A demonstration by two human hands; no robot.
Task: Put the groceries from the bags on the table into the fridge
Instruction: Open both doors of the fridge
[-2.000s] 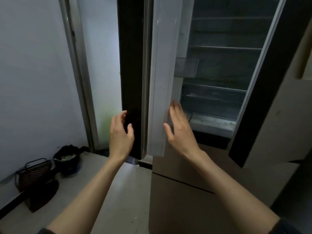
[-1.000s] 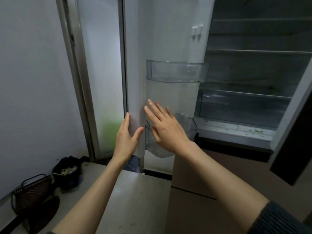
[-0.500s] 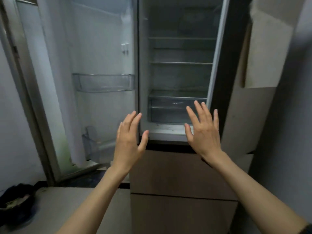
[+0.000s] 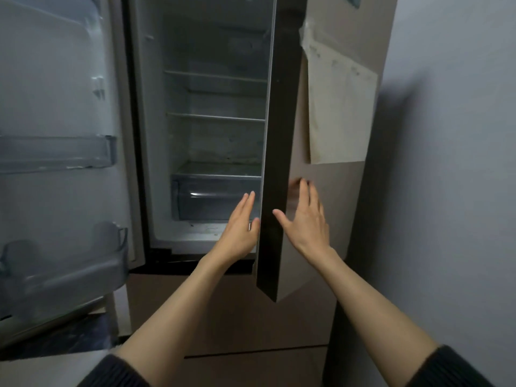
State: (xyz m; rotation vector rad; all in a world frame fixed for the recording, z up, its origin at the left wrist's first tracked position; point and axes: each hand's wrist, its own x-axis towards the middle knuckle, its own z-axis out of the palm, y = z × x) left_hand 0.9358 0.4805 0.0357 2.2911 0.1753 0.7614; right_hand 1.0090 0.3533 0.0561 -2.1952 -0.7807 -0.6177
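1. Grey wall (image 4: 452, 135) on the right side, dim light; small slice of pale counter (image 4: 42, 367) at bottom left.
2. Fridge (image 4: 217, 317) fills centre frame. Beige front panels below, upper compartment open on the left half.
3. Left door (image 4: 55, 107) swung wide open. Inner side shows two clear door bins: upper bin (image 4: 55, 155), lower bin (image 4: 69, 269). Both blurred, contents not readable.
4. Right door (image 4: 321, 107) ajar, its dark edge (image 4: 272, 191) faces the camera. Cream sheet or bag (image 4: 337, 113) hangs on its outer face.
5. Interior: wire/glass shelves (image 4: 215, 117) stacked above a clear crisper drawer (image 4: 215, 199) at the bottom. No groceries visible on the shelves. Crumbs on the floor ledge under the drawer.
6. Left hand (image 4: 240, 233): fingers straight and together, palm turned toward the right door's inner edge, at or just beside it. Contact can't be confirmed.
7. Right hand (image 4: 307, 222): fingers spread, flat against or just off the right door's outer face; fingertips motion-blurred, thumb near the dark edge.
8. Neither hand holds anything. Dark sleeves (image 4: 446, 370) at both forearms.
9. Bags and table out of frame.
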